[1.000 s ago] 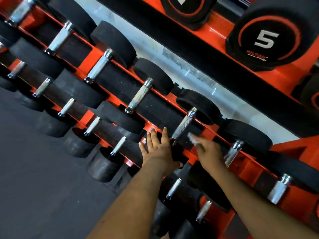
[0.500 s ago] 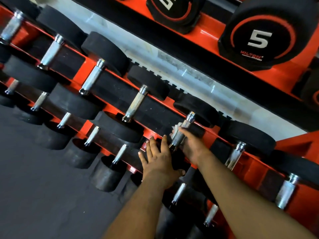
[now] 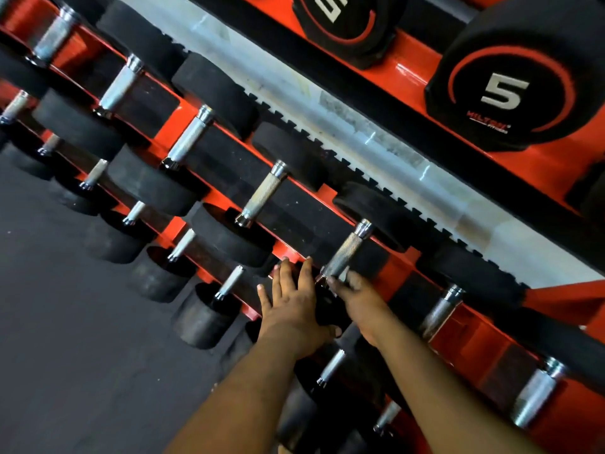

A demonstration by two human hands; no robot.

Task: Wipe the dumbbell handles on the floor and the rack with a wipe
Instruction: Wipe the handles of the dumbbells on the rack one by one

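Our right hand (image 3: 357,298) had slid down the knurled dumbbell handle (image 3: 345,253), fingers clenched around its lower end; our left hand (image 3: 293,309) stayed flat, fingers released, on the black weight head (image 3: 327,309) beside the orange rack (image 3: 471,342)

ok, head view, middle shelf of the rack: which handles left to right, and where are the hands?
Bare handle → bare handle → left hand flat on a black weight head → handle with the right hand at its lower end → bare handle → bare handle.
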